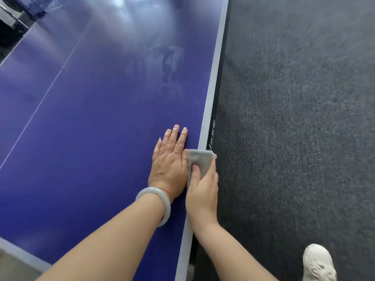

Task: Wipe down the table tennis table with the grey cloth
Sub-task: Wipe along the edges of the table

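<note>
Head camera looked down on the blue table [91, 118], which filled the left side, with a thin white line [50, 88] running up its surface. Further right, pale smears [170, 65] showed on the blue, up beyond my hands. My left hand [169, 169] lay palm down on the table near its right edge, fingers straight and close together, holding nothing. A pale bracelet [160, 203] sat on that wrist. Just beside it, touching its side, was the grey cloth [199, 159], folded over the table's white border stripe [215, 67] at the right edge. My right hand [203, 191] held the cloth there, the thumb pressed on top of it and the fingers curled down over the table's edge; the cloth and the edge hid their tips. To the right of the table lay dark grey carpet [294, 118]. At the lower right corner, on the carpet, was a white shoe [318, 264], well apart from the table.
</note>
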`<state>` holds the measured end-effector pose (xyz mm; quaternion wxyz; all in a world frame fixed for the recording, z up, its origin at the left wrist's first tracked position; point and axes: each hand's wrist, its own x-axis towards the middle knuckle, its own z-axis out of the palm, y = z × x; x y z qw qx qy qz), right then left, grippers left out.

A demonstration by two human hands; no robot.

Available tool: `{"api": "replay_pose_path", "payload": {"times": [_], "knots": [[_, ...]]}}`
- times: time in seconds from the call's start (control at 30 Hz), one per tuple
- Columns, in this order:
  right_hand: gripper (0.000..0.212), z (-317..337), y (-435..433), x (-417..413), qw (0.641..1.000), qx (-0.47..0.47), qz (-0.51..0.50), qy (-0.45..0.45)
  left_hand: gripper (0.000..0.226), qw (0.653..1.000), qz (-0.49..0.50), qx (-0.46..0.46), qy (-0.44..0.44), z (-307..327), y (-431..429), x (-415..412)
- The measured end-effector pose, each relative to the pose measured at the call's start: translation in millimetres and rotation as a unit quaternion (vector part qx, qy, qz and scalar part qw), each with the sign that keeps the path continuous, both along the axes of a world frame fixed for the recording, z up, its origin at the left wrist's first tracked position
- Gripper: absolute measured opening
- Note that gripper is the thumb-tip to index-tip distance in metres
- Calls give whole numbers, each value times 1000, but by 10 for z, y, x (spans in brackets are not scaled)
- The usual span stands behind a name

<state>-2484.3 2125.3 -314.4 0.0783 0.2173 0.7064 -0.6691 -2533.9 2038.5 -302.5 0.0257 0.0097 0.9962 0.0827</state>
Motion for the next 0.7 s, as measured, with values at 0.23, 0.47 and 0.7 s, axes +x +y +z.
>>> {"api": "replay_pose_path", "payload": {"times": [0.23, 0.47, 0.7], "knots": [[59, -19, 177, -1207, 1000, 13, 7, -24, 58, 1000, 1, -2, 5, -18, -3, -16], [65, -82, 44, -345, 1000, -10, 7, -16, 50, 1000, 0, -5, 7, -29, 1, -24], [58, -54, 178, -1204, 1000, 5, 4, -18, 53, 1000, -1, -13, 11, -17, 7, -25]]}}
